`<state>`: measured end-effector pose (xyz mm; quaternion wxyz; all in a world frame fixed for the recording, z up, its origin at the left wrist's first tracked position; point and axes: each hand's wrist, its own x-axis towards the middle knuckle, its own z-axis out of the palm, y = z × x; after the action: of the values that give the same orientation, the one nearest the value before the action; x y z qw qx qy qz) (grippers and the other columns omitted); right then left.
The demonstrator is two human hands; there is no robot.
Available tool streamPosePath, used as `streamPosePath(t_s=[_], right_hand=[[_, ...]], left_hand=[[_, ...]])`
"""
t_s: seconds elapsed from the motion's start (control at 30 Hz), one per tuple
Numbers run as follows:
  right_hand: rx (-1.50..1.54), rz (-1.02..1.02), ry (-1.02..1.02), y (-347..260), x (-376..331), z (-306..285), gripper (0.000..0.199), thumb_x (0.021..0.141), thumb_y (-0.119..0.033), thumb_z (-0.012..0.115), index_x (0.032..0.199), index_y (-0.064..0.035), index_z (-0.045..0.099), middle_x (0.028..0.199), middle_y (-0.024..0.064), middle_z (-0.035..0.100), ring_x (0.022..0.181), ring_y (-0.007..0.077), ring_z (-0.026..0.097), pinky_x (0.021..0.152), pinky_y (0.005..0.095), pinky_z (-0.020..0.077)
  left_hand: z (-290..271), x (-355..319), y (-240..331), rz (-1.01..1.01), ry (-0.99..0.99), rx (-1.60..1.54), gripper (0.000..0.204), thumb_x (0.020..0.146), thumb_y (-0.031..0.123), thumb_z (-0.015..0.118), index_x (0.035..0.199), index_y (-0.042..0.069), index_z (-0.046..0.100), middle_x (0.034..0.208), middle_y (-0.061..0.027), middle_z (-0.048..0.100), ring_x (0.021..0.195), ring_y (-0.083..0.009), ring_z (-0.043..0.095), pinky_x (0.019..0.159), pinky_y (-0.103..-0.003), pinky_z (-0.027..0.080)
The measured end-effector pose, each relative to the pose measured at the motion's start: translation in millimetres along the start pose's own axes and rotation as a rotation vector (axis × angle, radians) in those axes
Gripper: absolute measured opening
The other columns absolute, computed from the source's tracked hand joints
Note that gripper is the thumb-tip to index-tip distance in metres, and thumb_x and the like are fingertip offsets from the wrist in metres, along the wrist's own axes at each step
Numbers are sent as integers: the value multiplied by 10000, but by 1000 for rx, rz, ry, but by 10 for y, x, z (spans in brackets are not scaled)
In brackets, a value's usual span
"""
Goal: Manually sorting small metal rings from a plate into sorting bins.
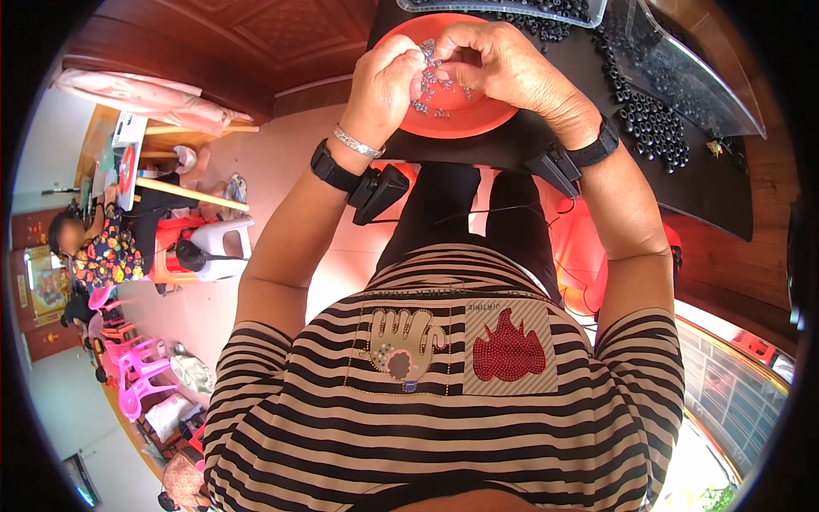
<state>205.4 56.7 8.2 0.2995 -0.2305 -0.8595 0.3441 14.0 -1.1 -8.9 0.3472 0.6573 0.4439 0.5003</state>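
Note:
Both my hands are over a round orange-red basin (478, 122) on a black tabletop. Many tiny silvery-grey pieces (438, 112) lie scattered in it; their exact kind is too small to make out. At the basin's left side my left hand (386, 84) is closed, thumb and fingertips pressed together beside some of these pieces. Facing it, my right hand (505, 70) is closed too, its thumb and forefinger meeting in a pinch close to the left fingertips. Whatever sits between the fingers is hidden.
Rows of small black round parts (653, 128) cover the table to the right, beside a clear plastic sheet or lid (708, 64). A clear tray (512, 10) of black parts stands at the far edge. Cables (478, 211) hang near my knees. Someone in a flowered top (107, 252) sits at left.

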Motion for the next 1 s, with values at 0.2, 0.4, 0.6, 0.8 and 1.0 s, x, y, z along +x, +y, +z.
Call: streamPosePath(t_s=[0.2,0.4,0.6,0.8,1.0], right_hand=[[-11,-103,47,22,-4,1,143,853,-14,702,964,-13,613,819,55,664,738,108,623,694,270,527],[71,20,-26,69,-3,-11,152,862,-49,714,976,-15,620,832,36,665,754,96,614,713,272,525],[119,73,-76,-19,-19,4,166,931,-184,670,980,-32,624,801,6,627,727,83,571,673,242,488],[84,58,-73,49,10,15,156,926,-178,674,966,-36,622,792,-2,625,716,83,570,669,251,492],[-13,55,1,32,-4,36,168,825,-20,722,954,-19,614,814,5,661,739,81,616,689,269,519]], left_hand=[[-4,4,-55,-13,-18,-46,246,972,248,479,878,41,572,688,-4,567,637,-88,534,587,-224,404],[1,21,-70,-49,18,-180,212,962,184,491,864,8,555,661,-28,548,589,-101,518,559,-243,443],[2,15,-37,-42,36,-97,216,968,187,486,873,3,549,674,-32,542,601,-102,517,570,-251,446],[14,18,-54,11,12,-78,217,966,184,483,864,2,542,655,-36,533,593,-107,515,574,-261,446],[-19,30,-73,-96,-26,-138,237,989,236,463,887,46,563,690,-6,555,646,-97,542,599,-226,410]])
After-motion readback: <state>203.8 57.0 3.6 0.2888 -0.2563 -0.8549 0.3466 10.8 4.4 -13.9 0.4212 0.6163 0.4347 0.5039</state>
